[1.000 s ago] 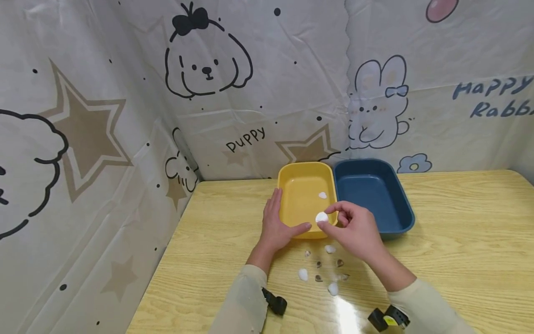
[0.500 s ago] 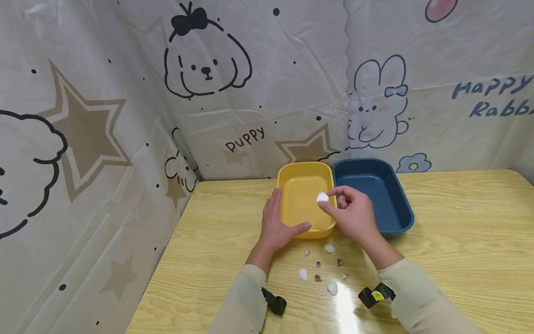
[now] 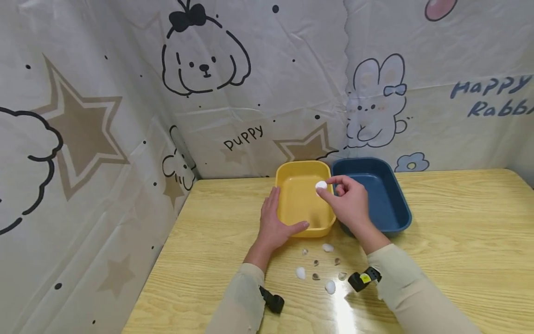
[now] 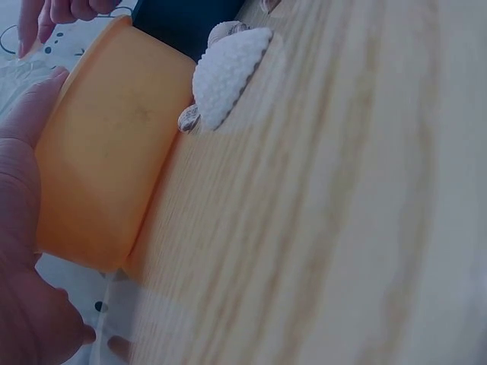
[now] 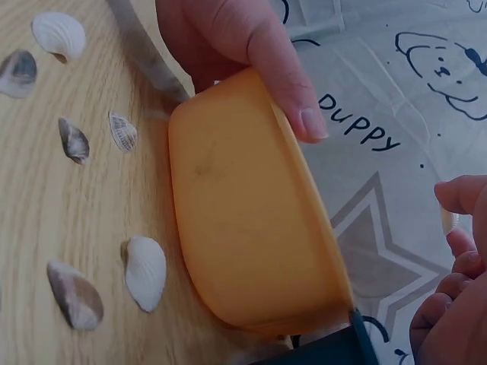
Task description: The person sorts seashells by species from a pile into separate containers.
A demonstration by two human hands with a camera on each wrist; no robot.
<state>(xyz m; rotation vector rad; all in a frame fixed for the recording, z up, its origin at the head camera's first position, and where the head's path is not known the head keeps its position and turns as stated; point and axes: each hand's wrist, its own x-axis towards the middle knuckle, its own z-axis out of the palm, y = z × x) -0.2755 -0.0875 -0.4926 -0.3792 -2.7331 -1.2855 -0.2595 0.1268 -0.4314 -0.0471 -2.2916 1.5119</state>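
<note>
Farther from the yellow tray's (image 3: 296, 197) near rim than a second ago, the right hand (image 3: 351, 202) is over the tray's right side, its grip pinching a white shell (image 3: 321, 184) between thumb and forefinger. Fingers extended rather than clenched, the left hand (image 3: 275, 227) touches the tray's left side, thumb across the near rim. This looks like the placing step; next probably comes lowering the shell and releasing it. Loose shells (image 3: 300, 272) lie on the table (image 3: 225, 232) in front.
</note>
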